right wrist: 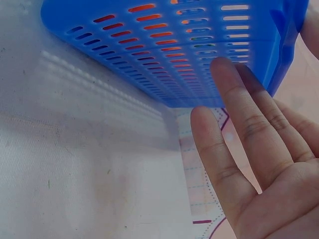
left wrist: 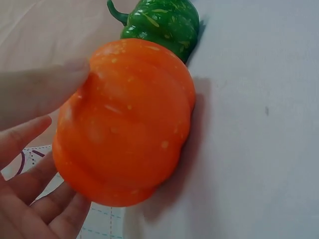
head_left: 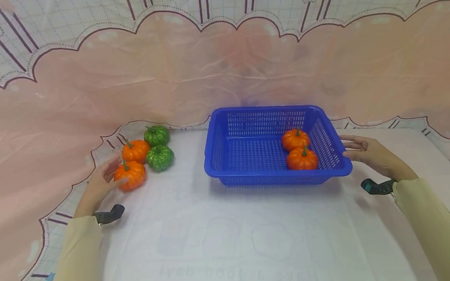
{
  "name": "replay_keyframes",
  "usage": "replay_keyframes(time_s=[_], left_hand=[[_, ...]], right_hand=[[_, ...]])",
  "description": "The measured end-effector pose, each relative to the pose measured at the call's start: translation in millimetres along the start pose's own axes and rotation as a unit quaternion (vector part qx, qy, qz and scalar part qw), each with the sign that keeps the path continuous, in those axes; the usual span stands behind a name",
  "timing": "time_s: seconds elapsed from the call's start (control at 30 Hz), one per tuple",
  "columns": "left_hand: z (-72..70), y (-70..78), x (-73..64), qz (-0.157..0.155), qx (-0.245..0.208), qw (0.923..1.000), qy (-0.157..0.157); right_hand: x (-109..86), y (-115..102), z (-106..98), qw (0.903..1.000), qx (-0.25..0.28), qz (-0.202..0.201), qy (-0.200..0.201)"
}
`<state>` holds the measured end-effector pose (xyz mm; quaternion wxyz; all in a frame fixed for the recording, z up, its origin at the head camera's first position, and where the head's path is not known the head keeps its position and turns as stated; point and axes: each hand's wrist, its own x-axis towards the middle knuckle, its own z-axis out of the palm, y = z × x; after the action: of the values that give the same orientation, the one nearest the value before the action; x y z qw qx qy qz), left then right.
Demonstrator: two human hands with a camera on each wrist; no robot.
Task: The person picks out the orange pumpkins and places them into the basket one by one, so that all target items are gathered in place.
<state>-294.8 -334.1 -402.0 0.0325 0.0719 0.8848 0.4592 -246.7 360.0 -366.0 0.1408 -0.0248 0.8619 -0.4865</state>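
Observation:
My left hand [head_left: 101, 180] is at the left of the front orange pumpkin [head_left: 133, 176]. In the left wrist view, its thumb [left wrist: 45, 92] overlaps one side of that orange pumpkin [left wrist: 124, 124], while the other fingers spread loosely along its lower left. Right behind stands another orange pumpkin [head_left: 135, 151], with two green pumpkins [head_left: 160, 158] close on the right. My right hand [head_left: 371, 154] is held at the right end of a blue plastic basket [head_left: 278, 176], fingers extended. The right wrist view has those fingertips close to the slotted basket wall [right wrist: 149, 45], the thumb mostly out of frame.
Inside the basket, two orange pumpkins [head_left: 302, 158] sit one behind the other at the right. A white printed cloth [head_left: 225, 238] covers the table, and a pink patterned curtain [head_left: 155, 79] hangs along the back and left.

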Motion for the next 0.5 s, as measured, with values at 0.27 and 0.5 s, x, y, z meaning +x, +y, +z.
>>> replay_keyframes(time_s=[0.27,0.5], left_hand=[[-0.9,-4.5,-3.0,-0.014,-0.007,0.9996,-0.021],[0.2,-6.7,-4.8,-0.028,-0.009,0.9987,-0.041]], right_hand=[[-0.5,-0.8,0.0,1.0000,0.003,0.000,0.001],[-0.3,-1.9,0.3,1.0000,0.001,0.004,0.000]])
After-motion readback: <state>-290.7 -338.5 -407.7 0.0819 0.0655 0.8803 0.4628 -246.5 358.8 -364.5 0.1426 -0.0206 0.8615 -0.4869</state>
